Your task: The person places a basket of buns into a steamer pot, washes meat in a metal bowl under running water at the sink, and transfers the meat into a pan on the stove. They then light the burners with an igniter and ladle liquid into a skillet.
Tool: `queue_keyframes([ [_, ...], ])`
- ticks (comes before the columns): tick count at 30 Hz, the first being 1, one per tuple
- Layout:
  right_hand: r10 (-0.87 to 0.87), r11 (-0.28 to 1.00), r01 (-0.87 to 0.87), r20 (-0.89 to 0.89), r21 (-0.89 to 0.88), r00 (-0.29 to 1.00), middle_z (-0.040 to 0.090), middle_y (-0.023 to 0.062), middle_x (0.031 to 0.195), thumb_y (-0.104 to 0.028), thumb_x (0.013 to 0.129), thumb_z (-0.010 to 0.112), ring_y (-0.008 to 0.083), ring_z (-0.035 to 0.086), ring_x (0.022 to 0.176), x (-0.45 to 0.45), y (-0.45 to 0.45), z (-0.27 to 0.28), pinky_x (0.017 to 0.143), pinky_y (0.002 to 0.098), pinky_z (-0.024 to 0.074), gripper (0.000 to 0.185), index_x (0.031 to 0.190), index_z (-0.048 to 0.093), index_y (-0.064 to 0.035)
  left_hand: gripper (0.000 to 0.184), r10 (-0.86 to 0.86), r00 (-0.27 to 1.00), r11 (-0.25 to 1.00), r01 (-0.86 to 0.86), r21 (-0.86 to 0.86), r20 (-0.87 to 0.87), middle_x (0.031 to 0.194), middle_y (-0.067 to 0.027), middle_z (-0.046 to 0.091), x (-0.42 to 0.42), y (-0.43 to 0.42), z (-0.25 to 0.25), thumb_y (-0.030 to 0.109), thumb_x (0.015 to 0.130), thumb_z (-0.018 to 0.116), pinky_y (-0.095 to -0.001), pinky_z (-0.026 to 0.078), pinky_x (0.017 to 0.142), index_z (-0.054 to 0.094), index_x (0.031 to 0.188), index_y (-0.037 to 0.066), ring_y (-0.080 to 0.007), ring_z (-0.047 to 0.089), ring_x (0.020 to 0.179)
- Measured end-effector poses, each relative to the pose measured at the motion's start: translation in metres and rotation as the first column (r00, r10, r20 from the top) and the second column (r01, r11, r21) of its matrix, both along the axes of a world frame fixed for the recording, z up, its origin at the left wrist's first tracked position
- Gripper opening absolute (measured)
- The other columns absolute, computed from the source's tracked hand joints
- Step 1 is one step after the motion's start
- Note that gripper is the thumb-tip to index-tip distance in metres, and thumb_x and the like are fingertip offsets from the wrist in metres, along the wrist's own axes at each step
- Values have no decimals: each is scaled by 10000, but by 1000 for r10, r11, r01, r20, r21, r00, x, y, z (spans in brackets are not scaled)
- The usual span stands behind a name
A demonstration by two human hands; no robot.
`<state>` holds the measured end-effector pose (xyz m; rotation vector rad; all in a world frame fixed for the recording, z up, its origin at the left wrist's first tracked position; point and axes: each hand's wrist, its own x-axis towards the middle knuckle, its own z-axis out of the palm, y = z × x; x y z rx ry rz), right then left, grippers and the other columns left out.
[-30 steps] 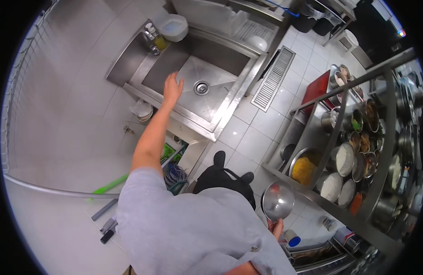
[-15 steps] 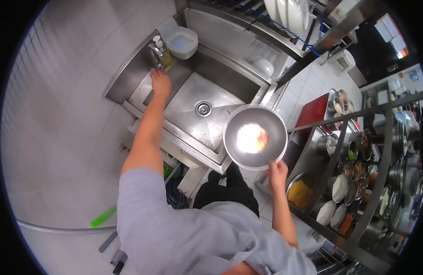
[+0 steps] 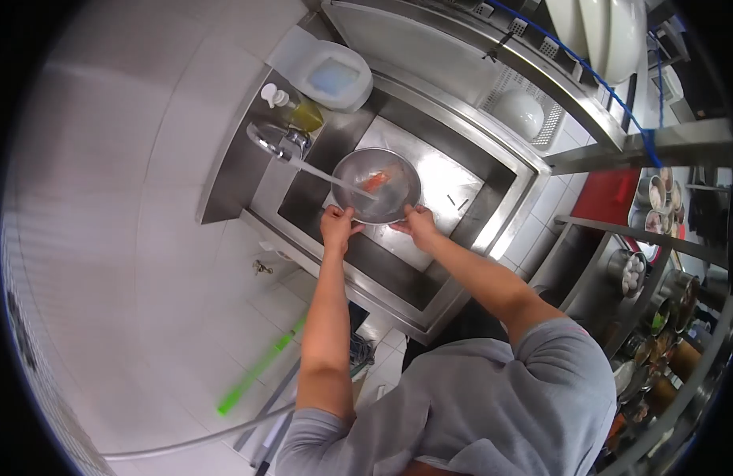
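Note:
A round metal bowl (image 3: 407, 176) is held over the sink (image 3: 450, 178), and something orange-red (image 3: 376, 181), too blurred to name, shows inside it. My left hand (image 3: 338, 228) grips the near left of its rim, thumb on top. On the near right of the rim, my right hand (image 3: 418, 227) is closed in the same way. From the faucet (image 3: 291, 147), a stream of water (image 3: 323, 174) falls into the bowl. My fingers under the rim are partly hidden.
Behind the faucet are a soap pump bottle (image 3: 303, 113) and a white plastic container (image 3: 338, 83). A white basket (image 3: 553, 119) holds a white bowl (image 3: 519, 113). A metal rack frame (image 3: 588, 151) stands to the right, with food containers beyond. A green pole (image 3: 259, 373) leans at lower left.
Water now runs from the faucet. My left hand has left the faucet and taken the bowl's rim. The bowl has moved left, under the stream, with my right hand still on it.

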<state>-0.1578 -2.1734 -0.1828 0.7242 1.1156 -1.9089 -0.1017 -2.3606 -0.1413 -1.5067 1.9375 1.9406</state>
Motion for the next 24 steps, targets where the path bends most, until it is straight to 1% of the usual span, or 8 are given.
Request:
queue_keyframes([
  [5,316,910,-335,114,243,942,572,167,1094,-251,945,507,329,605,1000,-6,-7,-29,839,404,551,447,1240,387,63,188,-202,955,807,287,-517,215,738,-202,623,-40,10,7,99,771,667,-424,566,639,553,767,-50,-345,662,685],
  [7,719,478,-236,-222,846,659,565,165,1165,-336,924,545,283,566,1070,-13,-26,-37,895,370,488,544,1274,430,64,252,-275,887,650,455,-608,370,1011,-275,624,-48,19,10,152,782,658,-459,505,777,612,938,-40,-445,619,862],
  [11,457,884,-467,-257,24,852,615,126,1031,-276,870,594,183,569,944,-39,-94,18,782,333,465,364,1058,603,36,241,-301,926,593,368,-716,227,1268,-287,497,-32,46,16,71,773,613,-449,478,856,599,985,-43,-427,544,1080],
  [14,426,891,-376,-183,254,886,636,148,963,-259,830,602,239,597,853,-76,-132,14,757,400,466,345,1018,614,30,212,-259,944,394,297,-870,204,1299,-303,465,0,58,11,15,754,592,-454,487,824,580,952,-58,-454,551,1041],
  [16,-45,999,47,122,-13,992,602,93,805,-213,835,592,200,560,744,-76,-145,21,720,406,456,223,919,626,-9,198,-261,934,429,339,-838,244,1323,-314,436,12,53,14,-8,747,577,-447,494,781,564,934,-72,-464,562,1008],
  [22,324,750,-375,-192,-544,926,596,108,773,-381,921,508,231,556,810,-19,-123,6,759,347,435,353,901,627,-49,115,-236,970,536,186,-823,65,1032,-277,620,0,27,31,7,765,584,-441,542,673,493,805,-52,-438,620,725],
  [23,323,746,-375,-193,-550,927,596,108,773,-381,921,508,231,556,810,-13,-110,4,759,347,435,353,901,627,-49,115,-235,970,530,187,-827,68,1032,-277,620,2,17,35,7,765,584,-441,542,673,493,805,-52,-438,620,725],
  [24,562,747,-657,-624,101,543,618,140,851,-426,922,487,277,564,884,-13,-80,-1,814,368,428,409,966,620,-41,95,-60,997,762,11,-648,-54,901,-213,615,5,7,38,-3,785,576,-415,567,610,485,782,-31,-362,630,686],
])
